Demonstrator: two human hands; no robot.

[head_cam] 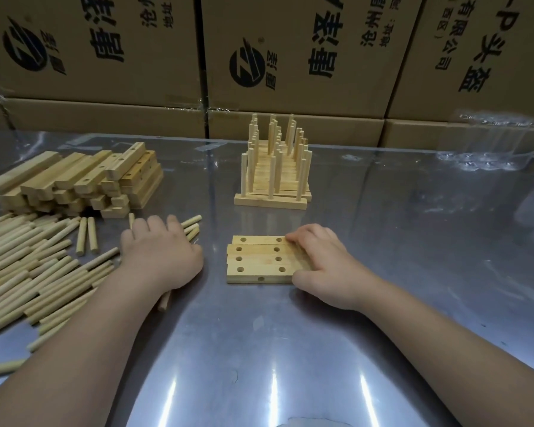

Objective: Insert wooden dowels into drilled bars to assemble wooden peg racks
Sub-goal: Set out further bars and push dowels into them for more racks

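Several drilled wooden bars (259, 260) lie flat side by side in front of me, holes facing up and without pegs. My right hand (321, 266) grips their right ends, fingers over the top and thumb at the near edge. My left hand (159, 252) lies palm down over a few loose dowels (191, 226) at the edge of the dowel pile (28, 266); whether it holds any is hidden under the palm. Finished peg racks (273, 167), dowels standing upright, are lined up farther back.
A stack of unpegged drilled bars (74, 180) sits at the back left. Cardboard boxes (290, 57) form a wall behind the shiny metal table (290, 349). A clear plastic pack (487, 140) lies at the back right.
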